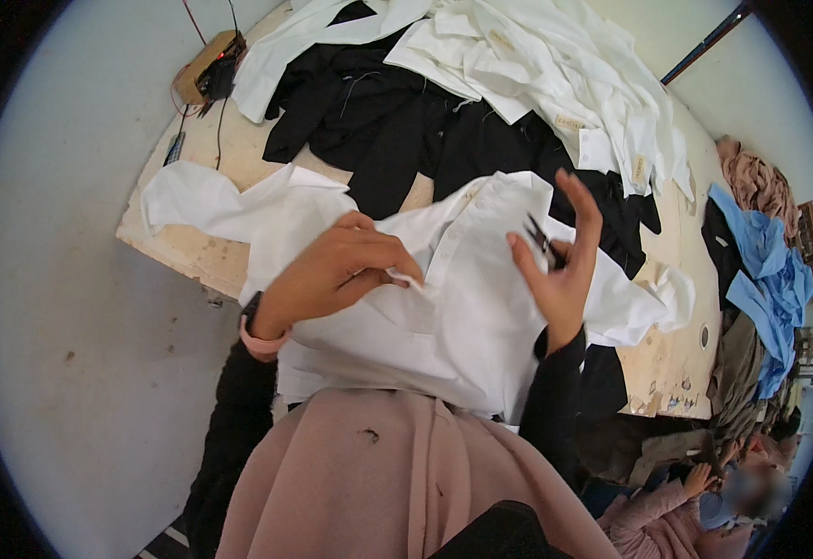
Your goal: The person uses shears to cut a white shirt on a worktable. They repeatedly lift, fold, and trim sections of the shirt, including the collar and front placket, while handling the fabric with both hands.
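A white button-front shirt point(481, 279) lies spread on the table in front of me, its sleeves reaching out to both sides. My left hand point(341, 270) is closed on the shirt front, pinching a fold of the white cloth between thumb and fingers. Over the right side of the shirt, my right hand point(569, 270) carries small dark thread snips point(541, 242) against its curled lower fingers. Its thumb and index finger are stretched apart, and the blades point up and left. Part of the snips is hidden by the hand and slightly blurred.
White shirts point(537, 65) are heaped at the table's far side over black garments point(360, 112). A small box with wires point(211, 70) sits at the far left corner. Blue garments point(765, 261) hang at the right. A co-worker point(676, 508) is at the lower right.
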The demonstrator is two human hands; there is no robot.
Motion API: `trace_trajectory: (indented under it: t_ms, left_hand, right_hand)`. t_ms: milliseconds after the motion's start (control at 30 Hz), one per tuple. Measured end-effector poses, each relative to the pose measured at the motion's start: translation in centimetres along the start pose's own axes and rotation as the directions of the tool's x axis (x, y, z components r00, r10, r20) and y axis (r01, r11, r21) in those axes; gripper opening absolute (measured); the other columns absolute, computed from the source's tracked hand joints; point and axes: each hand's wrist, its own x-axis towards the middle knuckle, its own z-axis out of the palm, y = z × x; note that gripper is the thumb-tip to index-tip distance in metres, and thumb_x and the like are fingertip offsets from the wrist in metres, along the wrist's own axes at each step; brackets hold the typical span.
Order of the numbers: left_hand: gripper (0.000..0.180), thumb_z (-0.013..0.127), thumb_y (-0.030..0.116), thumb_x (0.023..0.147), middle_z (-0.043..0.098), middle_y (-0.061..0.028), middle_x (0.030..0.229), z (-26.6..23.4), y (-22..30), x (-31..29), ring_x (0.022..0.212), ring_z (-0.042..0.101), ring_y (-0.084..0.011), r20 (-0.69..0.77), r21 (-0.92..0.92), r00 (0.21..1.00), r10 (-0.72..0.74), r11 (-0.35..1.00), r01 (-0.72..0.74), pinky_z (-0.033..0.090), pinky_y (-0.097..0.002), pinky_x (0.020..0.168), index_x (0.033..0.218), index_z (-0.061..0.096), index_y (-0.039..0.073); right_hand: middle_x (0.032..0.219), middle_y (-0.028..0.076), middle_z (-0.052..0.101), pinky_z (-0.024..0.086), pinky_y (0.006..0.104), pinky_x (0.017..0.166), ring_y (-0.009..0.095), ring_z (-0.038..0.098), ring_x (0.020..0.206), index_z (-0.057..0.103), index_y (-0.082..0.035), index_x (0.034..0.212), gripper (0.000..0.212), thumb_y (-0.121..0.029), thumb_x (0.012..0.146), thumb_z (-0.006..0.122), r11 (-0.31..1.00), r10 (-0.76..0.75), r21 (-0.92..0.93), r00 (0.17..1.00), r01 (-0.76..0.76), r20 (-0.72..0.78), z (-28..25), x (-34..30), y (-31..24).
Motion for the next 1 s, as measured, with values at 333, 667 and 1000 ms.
trace_trajectory:
  t_ms: [333,667,1000]
  left_hand:
    - [0.026,0.066,0.02,0.092,0.068,-0.0084,0.121,-5.3,-7.1,0.3,0.12,0.058,-0.025,-0.122,0.631,0.975,-0.183,0.744,0.219,0.027,-0.0447,0.111,0.116,0.07,0.01]
    - [0.039,0.064,0.035,0.095,0.067,-0.0143,0.115,-2.9,-8.4,8.3,0.101,0.066,-0.0315,-0.207,0.351,0.939,-0.274,0.875,0.332,0.052,-0.0391,0.086,0.121,0.067,0.006]
    - [0.064,0.083,0.007,0.067,0.045,-0.016,0.139,6.3,-6.4,7.2,0.132,0.045,-0.036,-0.3,0.518,0.944,0.139,0.855,0.039,0.036,-0.048,0.109,0.123,0.053,0.011]
  right_hand:
    - [0.098,0.011,0.064,0.05,0.0251,0.083,0.019,0.064,0.091,0.064,0.004,0.092,0.023,0.017,0.073,0.061,0.986,-0.095,-0.101,0.948,0.132,0.304,-2.4,1.6,4.8]
    - [0.109,0.004,0.07,0.054,0.0245,0.081,0.019,0.071,0.095,0.067,-0.001,0.09,0.028,0.014,0.069,0.059,0.981,-0.037,-0.176,0.964,0.086,0.262,-4.6,-1.0,3.6]
    - [0.133,0.013,0.059,0.057,0.0284,0.082,0.021,0.069,0.101,0.067,-0.001,0.082,0.03,0.019,0.068,0.051,0.983,-0.099,-0.143,0.991,0.112,0.094,-5.4,-1.9,4.4]
